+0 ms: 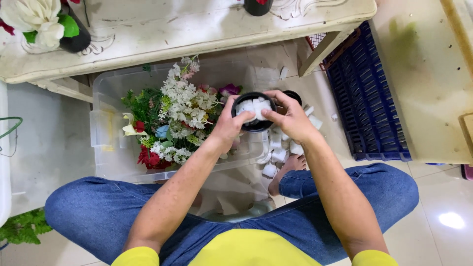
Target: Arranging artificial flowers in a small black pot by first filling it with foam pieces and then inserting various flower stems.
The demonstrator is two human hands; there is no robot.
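Observation:
I look down at a small black round pot (253, 126) filled with white foam pieces (252, 107). My left hand (227, 125) grips the pot from its left side. The fingers of my right hand (290, 118) press on the white pieces from the right. Both hands hold the pot above the edge of a clear plastic bin (101, 128) that holds artificial flowers (175, 120) in white, red, purple and green. A second black pot (294, 96) peeks out behind my right hand.
Loose white foam chunks (276, 150) lie on the tiled floor by my bare foot (286, 170). A worn white table (197, 24) stands ahead with a dark vase (76, 37) of flowers. A blue plastic crate (364, 98) leans at the right. Green foliage (24, 227) lies lower left.

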